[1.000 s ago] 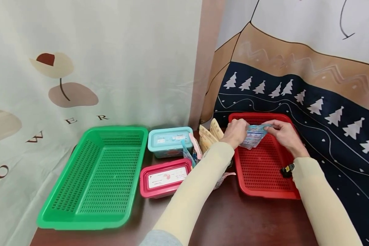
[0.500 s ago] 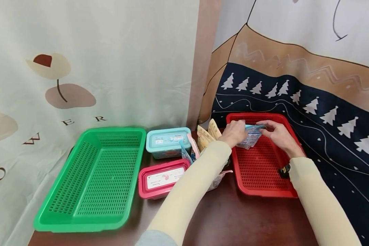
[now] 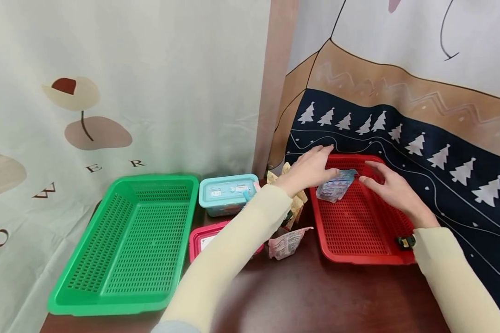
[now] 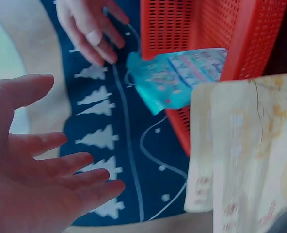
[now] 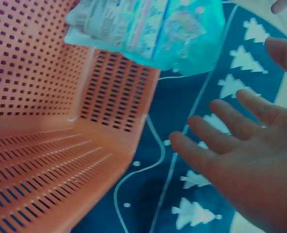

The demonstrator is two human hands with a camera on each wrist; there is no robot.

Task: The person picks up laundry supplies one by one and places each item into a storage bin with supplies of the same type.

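The left hand (image 3: 307, 172) and right hand (image 3: 393, 190) held nothing, the blue packet (image 3: 335, 187) seemingly placed inside the red basket (image 3: 350, 236), pink packet (image 3: 286, 244) and beige packets (image 4: 255, 150) left outside it.

Blue printed packet (image 3: 335, 187) (tilted), far left in the red basket (image 3: 350, 233)

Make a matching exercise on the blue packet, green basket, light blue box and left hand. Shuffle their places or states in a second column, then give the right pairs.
Things
1. Blue packet
2. Green basket
3. Light blue box
4. Left hand

Places or states
A. On the table, just beyond the magenta box
B. Fingers extended, gripping nothing
C. In the red basket
D. Leftmost of the containers in the head view

Right pairs
1-C, 2-D, 3-A, 4-B
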